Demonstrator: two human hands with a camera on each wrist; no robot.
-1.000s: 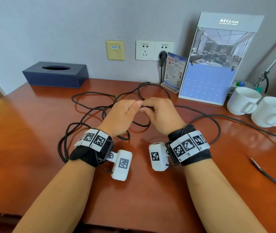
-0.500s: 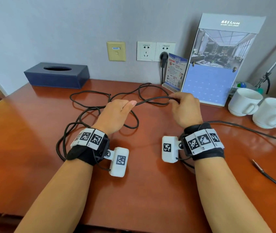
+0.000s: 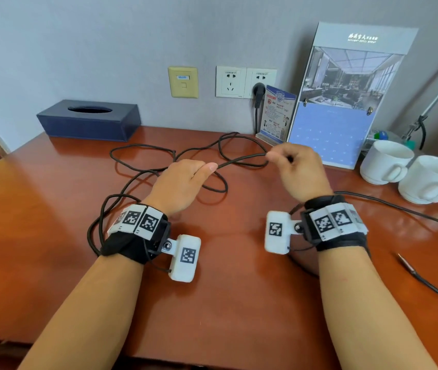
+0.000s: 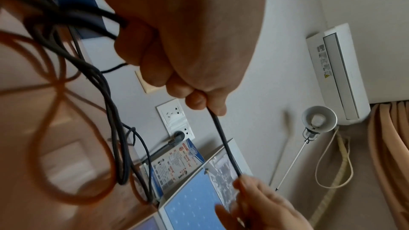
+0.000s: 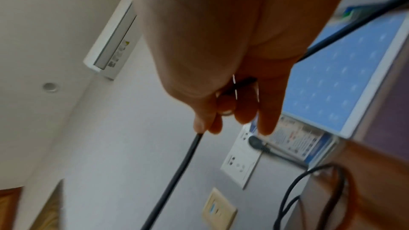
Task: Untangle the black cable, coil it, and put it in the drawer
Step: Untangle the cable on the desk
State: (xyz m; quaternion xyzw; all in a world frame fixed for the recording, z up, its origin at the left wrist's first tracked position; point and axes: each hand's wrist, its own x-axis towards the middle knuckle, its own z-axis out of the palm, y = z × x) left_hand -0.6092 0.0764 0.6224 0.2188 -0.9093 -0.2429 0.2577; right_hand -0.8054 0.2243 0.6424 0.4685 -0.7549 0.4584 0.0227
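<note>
A long black cable lies in loose tangled loops across the brown desk. My left hand pinches the cable between thumb and forefinger, with further strands running through its curled fingers. My right hand pinches the same strand about a hand's width to the right. The stretch between the two hands is lifted off the desk and nearly straight. From the right hand the cable trails off over the desk to the right. No drawer is in view.
A dark blue tissue box stands at the back left. Wall sockets hold a black plug. A leaflet stand, a calendar board and two white cups line the back right. A thin probe cable lies at the right.
My hands were together over the tangle a second ago. The right hand has slid right and slightly away along the cable, drawing a straight stretch out between the hands. The left hand has barely moved.
</note>
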